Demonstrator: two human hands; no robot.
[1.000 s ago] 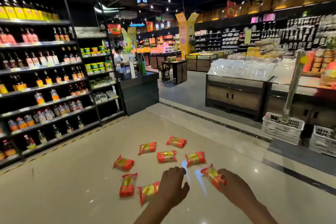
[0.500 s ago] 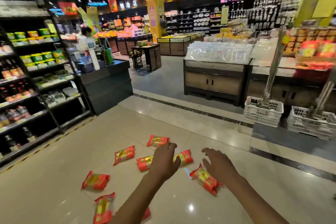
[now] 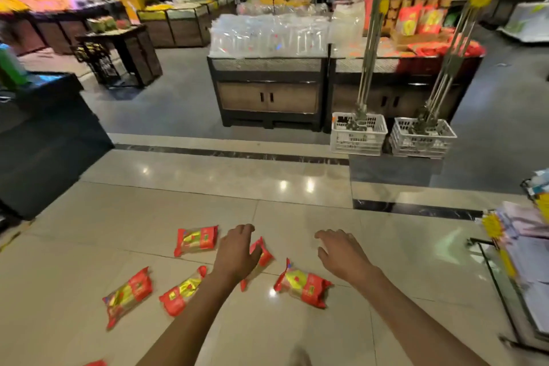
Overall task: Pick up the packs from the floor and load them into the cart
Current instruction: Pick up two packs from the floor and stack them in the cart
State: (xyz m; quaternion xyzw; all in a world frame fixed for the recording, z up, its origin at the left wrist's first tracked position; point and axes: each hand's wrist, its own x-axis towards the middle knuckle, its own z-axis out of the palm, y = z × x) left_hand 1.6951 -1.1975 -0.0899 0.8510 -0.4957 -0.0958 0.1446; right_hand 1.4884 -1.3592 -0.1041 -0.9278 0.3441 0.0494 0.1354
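While both hands (image 3: 237, 249) (image 3: 341, 255) hover open, packs (image 3: 301, 282) on floor (image 3: 297, 211), long axes mostly diag.

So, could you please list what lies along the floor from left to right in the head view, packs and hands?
Leftmost pack → second pack → left hand → pack → right hand → cart.
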